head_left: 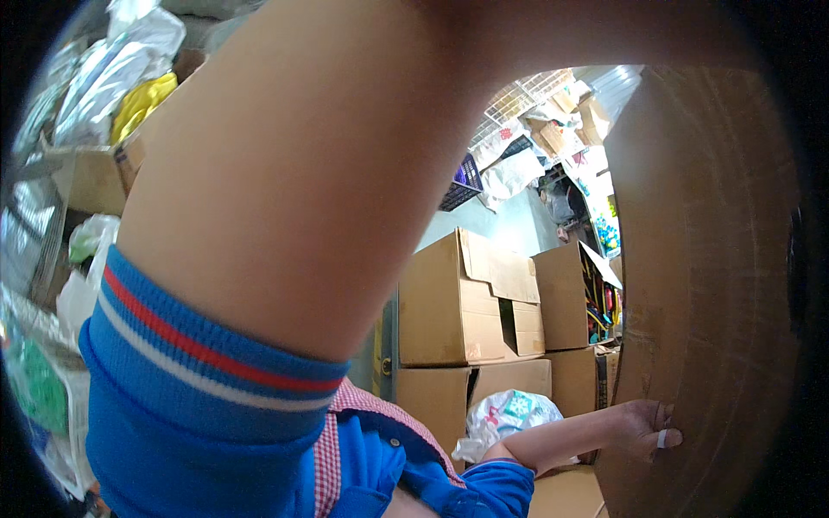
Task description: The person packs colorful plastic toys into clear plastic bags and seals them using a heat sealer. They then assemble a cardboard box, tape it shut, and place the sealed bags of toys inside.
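Observation:
A large cardboard box (pixel 699 272) fills the right side, close to the camera. Against its lower part rests my right hand (pixel 642 428), with its fingers bent and a white band around one digit. Whether this hand grips the cardboard or only presses on it, I cannot tell. My left arm (pixel 291 168) crosses the view from the blue sleeve at lower left up towards the top right, hiding much of the room. The left hand itself is out of view. Between the arms show my blue shirt (pixel 363 466) and a red checked apron strap (pixel 327 447).
Behind are stacked cardboard boxes (pixel 427 304), and an open box (pixel 563 294) holds colourful items. A white printed plastic bag (pixel 515 414) lies near my right arm. Further back are a dark crate (pixel 463 184) and a wire rack (pixel 528 97). Bags and a carton (pixel 94 178) crowd the left.

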Demonstrator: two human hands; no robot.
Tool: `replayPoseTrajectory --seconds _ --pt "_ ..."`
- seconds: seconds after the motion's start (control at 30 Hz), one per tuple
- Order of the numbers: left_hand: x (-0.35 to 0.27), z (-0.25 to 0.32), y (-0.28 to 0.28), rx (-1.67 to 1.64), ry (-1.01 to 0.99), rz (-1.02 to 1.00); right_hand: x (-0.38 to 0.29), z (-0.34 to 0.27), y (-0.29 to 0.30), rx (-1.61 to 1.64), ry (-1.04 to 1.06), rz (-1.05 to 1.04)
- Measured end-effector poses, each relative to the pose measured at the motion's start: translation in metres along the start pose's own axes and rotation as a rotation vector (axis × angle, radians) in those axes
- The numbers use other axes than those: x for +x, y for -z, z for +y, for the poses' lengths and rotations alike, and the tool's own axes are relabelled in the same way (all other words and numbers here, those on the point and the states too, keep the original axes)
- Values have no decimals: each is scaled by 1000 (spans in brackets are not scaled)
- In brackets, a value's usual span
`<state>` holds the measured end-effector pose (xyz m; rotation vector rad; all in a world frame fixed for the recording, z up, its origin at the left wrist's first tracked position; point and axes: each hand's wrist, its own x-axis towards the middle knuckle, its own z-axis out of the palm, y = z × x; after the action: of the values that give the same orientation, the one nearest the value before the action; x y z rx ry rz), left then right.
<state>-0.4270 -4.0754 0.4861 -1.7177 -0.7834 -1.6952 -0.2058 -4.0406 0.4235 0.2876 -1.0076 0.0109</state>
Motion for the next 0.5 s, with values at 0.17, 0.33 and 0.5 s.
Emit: replayPoseTrajectory --seconds 0.17,0.33,0.5 --pt "31 -177 -30 67 -90 60 -83 135 -27 -104 10 54" --pt "58 -361 -81 182 -158 74 -209 291 -47 -156 -373 289" --pt "72 -531 -128 353 -247 61 -327 439 -42 -393 -965 73"
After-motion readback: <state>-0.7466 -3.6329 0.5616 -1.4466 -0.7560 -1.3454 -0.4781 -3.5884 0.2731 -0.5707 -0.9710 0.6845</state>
